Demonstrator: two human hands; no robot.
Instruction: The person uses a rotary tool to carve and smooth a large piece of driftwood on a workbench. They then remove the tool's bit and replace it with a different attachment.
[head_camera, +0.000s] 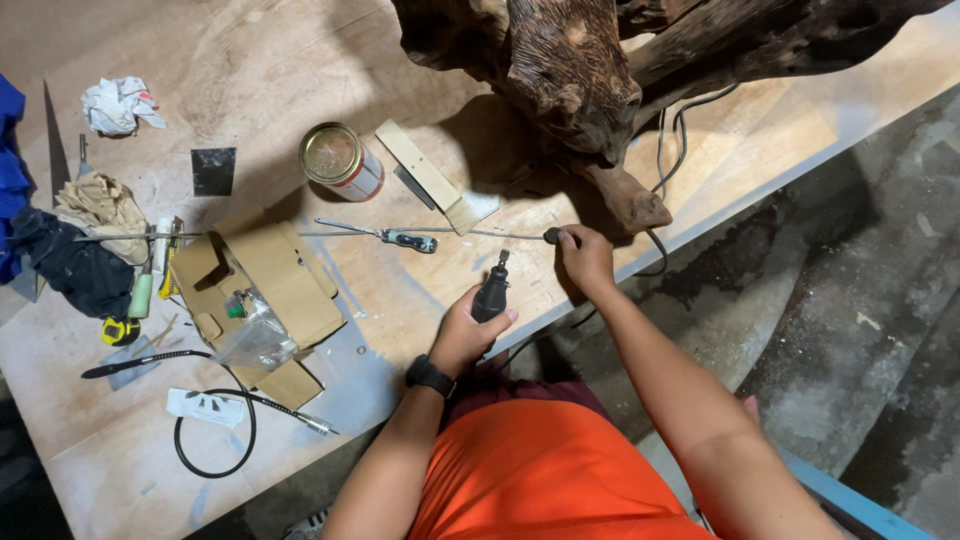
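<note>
Both hands work at the near edge of the plywood table (130, 470). Left hand (466, 330), wrist bearing a black watch (429, 375), is closed around the body of a black rotary tool (491, 292), nose pointing away from the person, so the tip stands clear of the board. Right hand (585, 255) lies just beyond it, fingertips pinched on the dark round end (552, 235) of a long thin metal rod (440, 230) that lies flat across the board; whether that end is a knob or a small fitting cannot be told.

Black cord (672, 130) runs from the table edge beside the right hand back under the carved dark wood sculpture (590, 70), which overhangs the far side and casts shadow on the board. Its foot (630, 200) rests near the right hand, leaving little room there.

Left of the hands: a screwdriver with a grey-black grip (408, 240), a flat wood strip (428, 172), a tin can with a gold lid (340, 160). Farther left, an opened cardboard box (275, 285) with a clear bag (255, 340), a looped black flexible shaft (215, 440), a yellow tape measure (118, 331), rags (95, 205) and crumpled paper (118, 103). Bare board lies between can and far corner; concrete floor (860, 290) drops away at right.
</note>
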